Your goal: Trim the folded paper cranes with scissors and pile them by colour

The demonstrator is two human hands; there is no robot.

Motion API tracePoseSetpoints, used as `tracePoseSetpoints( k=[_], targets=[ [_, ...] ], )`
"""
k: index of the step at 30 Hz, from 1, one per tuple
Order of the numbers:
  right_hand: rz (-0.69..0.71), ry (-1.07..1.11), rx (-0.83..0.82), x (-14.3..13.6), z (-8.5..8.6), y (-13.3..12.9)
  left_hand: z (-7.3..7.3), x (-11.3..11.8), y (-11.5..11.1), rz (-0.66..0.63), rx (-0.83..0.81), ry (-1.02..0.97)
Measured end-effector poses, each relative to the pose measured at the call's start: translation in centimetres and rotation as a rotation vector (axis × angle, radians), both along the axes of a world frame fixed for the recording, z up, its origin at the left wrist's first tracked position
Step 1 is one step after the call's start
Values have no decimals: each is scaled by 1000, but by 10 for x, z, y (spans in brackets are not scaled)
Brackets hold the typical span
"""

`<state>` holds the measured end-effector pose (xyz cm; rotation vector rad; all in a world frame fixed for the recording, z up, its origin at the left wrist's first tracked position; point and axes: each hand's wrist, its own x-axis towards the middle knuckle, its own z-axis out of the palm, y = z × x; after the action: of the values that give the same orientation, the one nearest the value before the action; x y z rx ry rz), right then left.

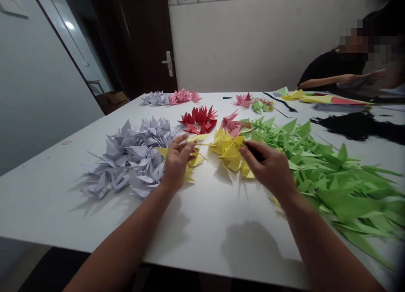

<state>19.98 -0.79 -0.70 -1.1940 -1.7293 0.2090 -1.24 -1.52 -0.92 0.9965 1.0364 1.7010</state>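
My left hand (pixel 177 159) is closed in a pinch on a yellow folded-paper crane, whose thin point reaches right from the fingertips. Several yellow paper pieces lie behind and beside that hand. My right hand (pixel 270 163) has its thumb and forefinger closed on the edge of a yellow paper crane at a small cluster of yellow cranes (pixel 230 155); its other fingers are hidden. Left of my left hand spreads a pile of pale lilac paper cranes (pixel 136 155). A large pile of green paper cranes (pixel 338 186) lies beyond and right of my right hand.
Red cranes (pixel 200 119) and a pink bunch (pixel 232 123) lie farther back on the white table (pixel 202 228). More lilac, pink and green cranes sit near the far edge. At right are black threads (pixel 357 125), coloured paper sheets (pixel 319 98) and a seated person (pixel 332 68).
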Motion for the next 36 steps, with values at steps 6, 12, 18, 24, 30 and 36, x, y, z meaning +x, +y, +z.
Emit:
tracePoseSetpoints(
  k=[6,12,18,24,30,36],
  targets=[
    [-109,-163,-225,28,5,16,6,-31,10,419,229,665],
    [-96,-352,-382,26,0,19,6,-51,15,618,216,1094],
    [-141,-402,-463,23,-2,21,1,-55,20,710,202,1204],
    [-155,-377,-460,25,2,20,-3,-14,-3,495,663,1213],
    [69,35,-322,23,5,14,-22,15,-19,6,651,931],
    [411,337,-288,-5,-2,1,-34,21,-17,-203,350,763]
  ],
)
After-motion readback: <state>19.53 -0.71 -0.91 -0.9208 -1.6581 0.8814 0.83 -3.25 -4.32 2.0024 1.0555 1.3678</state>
